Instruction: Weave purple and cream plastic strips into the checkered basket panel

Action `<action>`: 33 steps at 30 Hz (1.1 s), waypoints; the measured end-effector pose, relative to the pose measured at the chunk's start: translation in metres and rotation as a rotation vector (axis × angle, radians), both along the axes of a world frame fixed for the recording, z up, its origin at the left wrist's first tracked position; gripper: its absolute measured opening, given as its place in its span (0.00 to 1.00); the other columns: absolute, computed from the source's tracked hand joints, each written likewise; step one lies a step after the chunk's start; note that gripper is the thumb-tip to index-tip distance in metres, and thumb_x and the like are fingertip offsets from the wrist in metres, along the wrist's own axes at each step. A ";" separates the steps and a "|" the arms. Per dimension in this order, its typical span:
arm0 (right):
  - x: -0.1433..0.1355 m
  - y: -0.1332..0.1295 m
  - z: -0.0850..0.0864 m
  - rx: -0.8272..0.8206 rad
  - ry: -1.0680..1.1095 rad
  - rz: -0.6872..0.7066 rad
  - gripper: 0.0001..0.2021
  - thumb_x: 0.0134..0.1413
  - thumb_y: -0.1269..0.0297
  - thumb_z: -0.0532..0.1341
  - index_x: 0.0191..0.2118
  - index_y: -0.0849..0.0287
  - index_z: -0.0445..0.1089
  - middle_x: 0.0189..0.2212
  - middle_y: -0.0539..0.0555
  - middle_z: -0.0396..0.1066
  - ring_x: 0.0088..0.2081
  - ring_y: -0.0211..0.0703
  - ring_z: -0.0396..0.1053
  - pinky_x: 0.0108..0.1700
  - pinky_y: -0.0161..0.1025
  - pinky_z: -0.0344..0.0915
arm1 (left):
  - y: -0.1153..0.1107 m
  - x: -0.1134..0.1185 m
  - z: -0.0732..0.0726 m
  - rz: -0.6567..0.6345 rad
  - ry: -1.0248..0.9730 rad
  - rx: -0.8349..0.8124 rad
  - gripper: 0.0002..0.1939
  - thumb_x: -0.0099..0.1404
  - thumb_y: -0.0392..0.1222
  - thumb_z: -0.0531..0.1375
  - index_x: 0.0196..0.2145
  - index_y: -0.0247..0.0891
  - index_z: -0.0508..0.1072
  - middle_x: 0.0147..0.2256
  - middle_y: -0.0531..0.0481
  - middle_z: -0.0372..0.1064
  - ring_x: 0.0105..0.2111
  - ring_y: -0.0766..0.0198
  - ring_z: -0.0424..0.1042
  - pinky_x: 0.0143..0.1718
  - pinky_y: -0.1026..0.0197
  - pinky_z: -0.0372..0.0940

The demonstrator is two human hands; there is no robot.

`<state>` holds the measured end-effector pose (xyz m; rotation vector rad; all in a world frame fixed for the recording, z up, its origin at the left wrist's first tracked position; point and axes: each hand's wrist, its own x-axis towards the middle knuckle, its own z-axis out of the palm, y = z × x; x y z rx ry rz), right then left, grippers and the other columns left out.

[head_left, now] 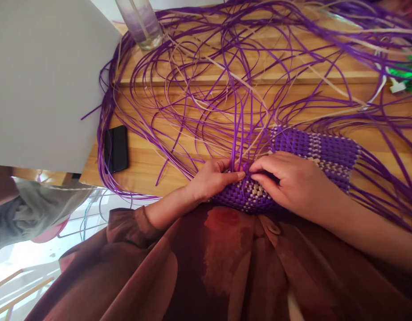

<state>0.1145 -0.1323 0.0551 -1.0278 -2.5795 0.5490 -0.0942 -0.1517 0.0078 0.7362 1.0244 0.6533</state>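
A woven piece (312, 145) of purple and cream strips lies at the table's front edge, its near part against the brown clothing. My left hand (214, 178) pinches the upper edge of the weave, thumb on top, where several purple strips (238, 129) rise upward. Close to its right, my right hand (286, 178) has thumb and index finger brought together at a purple strip on the same edge. The exact strip between those fingertips is too small to tell. Loose purple and cream strips spread from the weave over the table.
A black phone (116, 149) lies at the table's left, partly under strips. Behind stands a clear bottle (140, 24). A white connector (397, 86) and green material (406, 71) are at the right. Another person's grey clothing (35, 209) shows at the far left, beside a grey panel (48, 80).
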 end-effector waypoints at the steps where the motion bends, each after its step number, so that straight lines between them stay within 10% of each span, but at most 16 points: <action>1: -0.002 -0.001 -0.002 -0.011 0.021 -0.023 0.05 0.62 0.69 0.58 0.39 0.58 0.72 0.37 0.54 0.76 0.41 0.46 0.73 0.46 0.42 0.66 | 0.001 0.000 -0.001 -0.017 -0.009 -0.006 0.18 0.52 0.49 0.71 0.35 0.35 0.74 0.29 0.52 0.71 0.29 0.66 0.71 0.33 0.63 0.64; 13: -0.007 0.001 -0.009 -0.254 0.118 -0.224 0.03 0.54 0.65 0.64 0.30 0.56 0.72 0.22 0.47 0.71 0.23 0.38 0.68 0.29 0.38 0.60 | 0.011 0.000 0.006 -0.079 0.049 0.040 0.15 0.54 0.48 0.69 0.33 0.33 0.76 0.27 0.52 0.71 0.25 0.69 0.67 0.28 0.65 0.59; 33: 0.002 0.004 -0.013 -0.295 0.141 -0.147 0.06 0.56 0.65 0.62 0.30 0.55 0.75 0.25 0.48 0.74 0.25 0.39 0.70 0.31 0.39 0.62 | 0.011 0.004 -0.002 -0.056 0.099 0.023 0.16 0.52 0.48 0.70 0.33 0.33 0.76 0.28 0.50 0.72 0.26 0.66 0.69 0.29 0.63 0.61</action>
